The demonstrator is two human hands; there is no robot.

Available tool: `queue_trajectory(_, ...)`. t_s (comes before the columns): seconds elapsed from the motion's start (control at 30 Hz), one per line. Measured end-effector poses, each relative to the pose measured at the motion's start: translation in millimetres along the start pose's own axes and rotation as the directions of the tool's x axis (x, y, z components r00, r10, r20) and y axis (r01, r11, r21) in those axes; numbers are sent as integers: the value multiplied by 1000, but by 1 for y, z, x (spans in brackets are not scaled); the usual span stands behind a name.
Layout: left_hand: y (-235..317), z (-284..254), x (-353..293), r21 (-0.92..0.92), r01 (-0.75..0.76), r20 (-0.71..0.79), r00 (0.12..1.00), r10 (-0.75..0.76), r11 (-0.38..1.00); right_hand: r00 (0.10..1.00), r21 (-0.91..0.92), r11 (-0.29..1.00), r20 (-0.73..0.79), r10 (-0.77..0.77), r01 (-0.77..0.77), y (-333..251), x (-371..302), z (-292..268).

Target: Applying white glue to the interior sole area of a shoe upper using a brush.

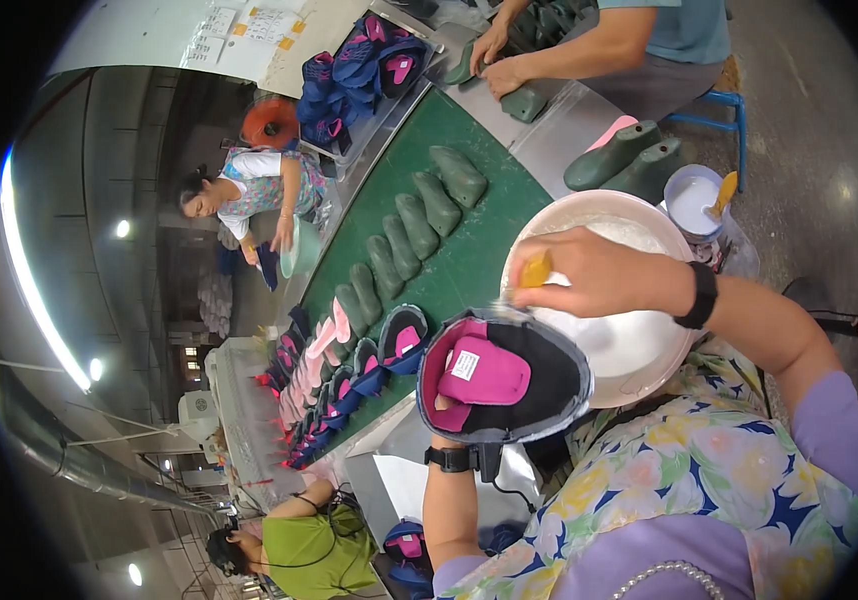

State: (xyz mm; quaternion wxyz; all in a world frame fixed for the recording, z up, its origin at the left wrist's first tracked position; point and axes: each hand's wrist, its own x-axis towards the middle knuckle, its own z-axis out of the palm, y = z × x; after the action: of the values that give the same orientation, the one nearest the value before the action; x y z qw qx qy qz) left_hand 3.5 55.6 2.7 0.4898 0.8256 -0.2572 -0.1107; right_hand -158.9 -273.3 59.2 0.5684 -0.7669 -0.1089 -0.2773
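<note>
Just beside right hand (589, 268): shoe upper (549, 370), held in left hand (443, 402).

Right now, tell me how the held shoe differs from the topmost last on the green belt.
The shoe shows black and magenta inside; the last is plain dull green. The shoe is hollow; the last looks solid. The shoe is held up, while the last lies on the belt. Both have rounded outlines.

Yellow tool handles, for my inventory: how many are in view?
2: one yellow handle in the right hand, a second yellow handle in the small round white bucket. Others may be hidden.
</note>
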Motion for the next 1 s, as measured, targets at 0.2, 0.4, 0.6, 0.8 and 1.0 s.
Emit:
queue_trajectory(0.2,-18,-2,-16,-66,102,-12,995,-103,993,992,-75,990,56,-113,117,12,-1,14)
queue_trajectory(0.4,-25,-15,4,-135,270,-61,958,-280,953,977,-58,981,100,189,-184,-1,-20,-4)
queue_trajectory(0.6,-38,-10,19,-237,317,-32,942,-334,918,991,104,994,131,20,-34,-26,-21,40)
queue_trajectory(0.8,-57,-37,27,-427,324,-165,890,-425,844,950,41,965,-167,263,-260,10,-24,17)
queue_trajectory(1.0,-115,-34,60,-620,218,-144,913,-382,754,889,71,909,-191,416,-410,26,-46,14)
